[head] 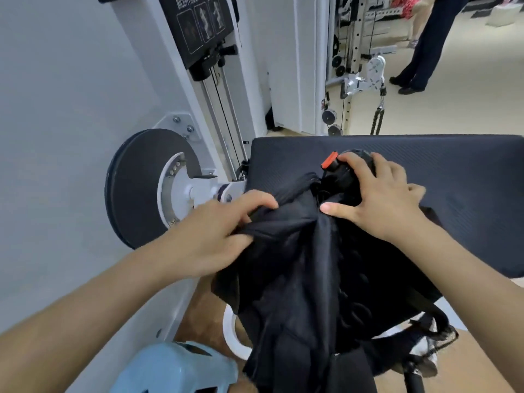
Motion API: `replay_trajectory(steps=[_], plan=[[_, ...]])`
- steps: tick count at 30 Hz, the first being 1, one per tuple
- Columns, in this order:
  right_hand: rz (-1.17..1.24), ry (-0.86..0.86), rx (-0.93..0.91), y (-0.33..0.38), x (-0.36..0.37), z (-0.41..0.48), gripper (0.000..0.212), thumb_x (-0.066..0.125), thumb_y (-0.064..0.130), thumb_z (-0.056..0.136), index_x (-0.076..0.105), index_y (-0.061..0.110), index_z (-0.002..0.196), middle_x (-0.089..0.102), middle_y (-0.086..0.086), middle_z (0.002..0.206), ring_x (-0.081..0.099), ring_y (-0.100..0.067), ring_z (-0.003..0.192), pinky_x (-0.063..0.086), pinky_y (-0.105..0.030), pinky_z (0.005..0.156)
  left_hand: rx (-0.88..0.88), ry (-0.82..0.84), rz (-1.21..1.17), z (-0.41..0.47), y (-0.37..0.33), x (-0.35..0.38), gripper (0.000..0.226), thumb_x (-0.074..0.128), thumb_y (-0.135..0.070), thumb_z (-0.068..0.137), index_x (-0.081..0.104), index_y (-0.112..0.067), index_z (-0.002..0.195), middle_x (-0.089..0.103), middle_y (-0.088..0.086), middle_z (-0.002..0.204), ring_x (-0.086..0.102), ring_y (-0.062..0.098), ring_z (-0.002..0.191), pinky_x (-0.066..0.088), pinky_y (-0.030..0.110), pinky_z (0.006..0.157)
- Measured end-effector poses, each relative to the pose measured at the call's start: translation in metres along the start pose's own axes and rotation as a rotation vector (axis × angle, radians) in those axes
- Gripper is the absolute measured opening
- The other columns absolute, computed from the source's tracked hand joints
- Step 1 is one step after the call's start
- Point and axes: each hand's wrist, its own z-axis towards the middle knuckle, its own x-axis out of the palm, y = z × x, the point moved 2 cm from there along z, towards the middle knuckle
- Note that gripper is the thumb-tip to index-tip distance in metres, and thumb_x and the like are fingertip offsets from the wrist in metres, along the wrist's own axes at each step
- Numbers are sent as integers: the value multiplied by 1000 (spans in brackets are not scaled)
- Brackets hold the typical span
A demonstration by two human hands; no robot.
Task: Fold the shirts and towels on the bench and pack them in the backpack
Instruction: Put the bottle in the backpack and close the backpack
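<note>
So the black fabric backpack sits on the black padded bench, half hanging off the near edge. Left hand grips a bunched fold of it, right hand is spread flat on top by the orange clip. Ease that press and I reckon the bag slides off.

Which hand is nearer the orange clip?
Right. The right hand rests with a fingertip beside the orange clip; the left hand grips black fabric farther down-left.

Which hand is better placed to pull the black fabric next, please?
Probably the left hand: its fingers grip a fold of black fabric, while the right hand rests spread on the backpack by the orange clip.
</note>
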Motion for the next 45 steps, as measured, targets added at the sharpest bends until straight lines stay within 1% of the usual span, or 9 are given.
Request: replay_trajectory(steps=[4,10,17,20,23,28,36,40,45], plan=[[-87,-15,-23,0,6,10,90,52,82,69,3,58,140,12,-8,159,17,-33,141,31,-57,96,237,418,242,18,-54,28,95,57,-26,86,-11,-71,135,50,2,89,52,16,71,43,29,63],[-128,55,-62,1,7,28,92,61,74,72,-1,61,139,13,-7,158,21,-36,138,31,-56,94,237,928,319,74,-64,51,117,71,-5,77,-8,-67,138,54,17,99,60,30,77,51,36,57],[-92,115,-52,-2,5,36,82,60,53,82,2,61,139,12,-8,158,23,-38,137,29,-57,97,979,-20,1147,87,-82,64,28,68,-19,79,63,-35,101,54,3,82,47,23,72,32,33,64],[-55,169,-90,-7,2,37,80,60,50,86,3,62,140,10,-7,160,19,-37,140,28,-59,101,1186,210,930,110,-67,71,45,83,-37,64,62,-20,100,59,8,99,56,30,97,45,43,86],[348,247,-141,-24,-20,25,72,59,38,93,16,53,148,20,0,159,18,-24,145,25,-44,111,1058,440,730,128,-60,74,44,66,-54,81,52,-18,102,62,3,84,62,29,77,52,44,74],[969,106,119,-72,-62,-41,54,48,58,90,39,47,142,43,17,139,40,1,130,33,-30,109,643,86,517,143,-46,26,35,53,-58,84,38,-29,96,60,-4,78,60,26,75,35,35,57],[1600,-14,256,-98,-62,-148,110,68,91,28,64,35,122,69,13,119,65,-5,108,56,-32,90,314,-303,-101,122,-74,-47,22,76,-45,75,68,-39,95,68,-21,87,63,2,91,49,28,82],[1326,-247,133,-71,-101,-145,20,58,44,92,65,49,110,70,15,114,68,-14,106,57,-31,80,259,-513,-197,100,-88,-73,19,74,-34,83,65,-48,93,63,-34,86,59,-14,88,39,4,81],[873,-314,-50,-29,-133,-104,105,85,26,70,17,53,146,48,24,138,51,0,120,40,-21,95,93,-689,-416,68,-59,-84,15,75,-33,82,69,-45,88,68,-33,83,62,-14,84,45,10,78]])
